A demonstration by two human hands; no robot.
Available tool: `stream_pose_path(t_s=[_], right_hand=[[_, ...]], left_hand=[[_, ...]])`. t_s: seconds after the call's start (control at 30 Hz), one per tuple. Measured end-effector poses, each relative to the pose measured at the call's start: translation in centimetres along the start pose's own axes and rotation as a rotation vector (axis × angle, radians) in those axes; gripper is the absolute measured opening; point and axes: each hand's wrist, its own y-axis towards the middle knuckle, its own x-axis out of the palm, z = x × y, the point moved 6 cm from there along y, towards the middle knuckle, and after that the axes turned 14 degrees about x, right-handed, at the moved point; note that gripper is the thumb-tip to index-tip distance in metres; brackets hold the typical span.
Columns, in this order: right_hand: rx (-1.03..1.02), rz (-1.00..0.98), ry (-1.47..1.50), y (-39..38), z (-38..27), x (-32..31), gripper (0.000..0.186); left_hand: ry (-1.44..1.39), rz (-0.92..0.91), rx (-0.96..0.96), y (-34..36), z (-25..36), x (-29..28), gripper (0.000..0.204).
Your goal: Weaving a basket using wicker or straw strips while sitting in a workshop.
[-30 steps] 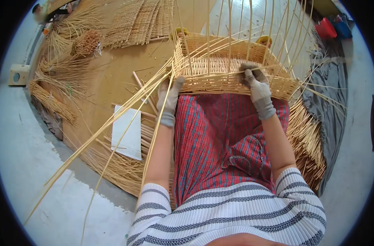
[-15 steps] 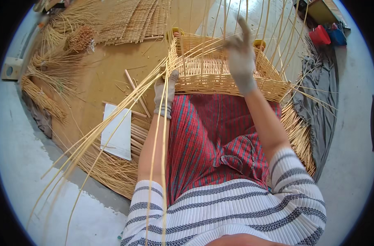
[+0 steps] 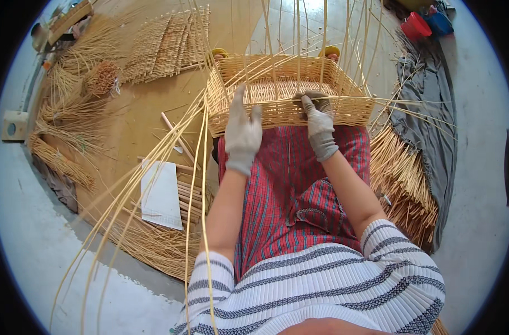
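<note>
An unfinished rectangular wicker basket (image 3: 282, 116) rests at the far end of my lap, with tall upright stakes (image 3: 298, 44) standing from its walls. My right hand (image 3: 320, 125), in a grey-white glove, is closed at the top of the near wall. Thumb and fingers pinch a thin wicker strand (image 3: 377, 99) that runs along the edge and out to the right. Gloved too, my left hand (image 3: 243, 134) lies against the near wall's left part, fingers stretched and thumb apart. Long loose strands (image 3: 170, 137) trail from the basket's left corner toward me.
Wicker bundles (image 3: 101, 78) and a woven panel (image 3: 165, 47) lie at far left. A white sheet (image 3: 160, 195) sits on sticks beside my left arm. Cut canes (image 3: 405, 173) and dark cloth (image 3: 425, 123) are at right; a red bucket (image 3: 415, 27) stands beyond.
My right hand has come down from above the basket onto the near wall. My left hand has left the corner, moved right and opened. The basket appears further left in view.
</note>
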Motion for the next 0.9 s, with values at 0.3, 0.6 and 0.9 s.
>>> stream_pose_path(t_s=[0.3, 0.6, 0.9], right_hand=[[-0.908, 0.078, -1.030, 2.0, -12.1, 11.7, 0.074], [-1.091, 0.169, -0.938, 3.0, -12.4, 2.7, 0.057], [-0.547, 0.269, -0.225, 0.8, -12.3, -10.6, 0.033]], left_hand=[[-0.117, -0.332, -0.560, 1.7, -4.0, 3.7, 0.043], [0.268, -0.596, 0.176, -0.3, 5.2, 9.8, 0.088], [0.234, -0.349, 0.523, 0.9, 10.2, 13.0, 0.072]])
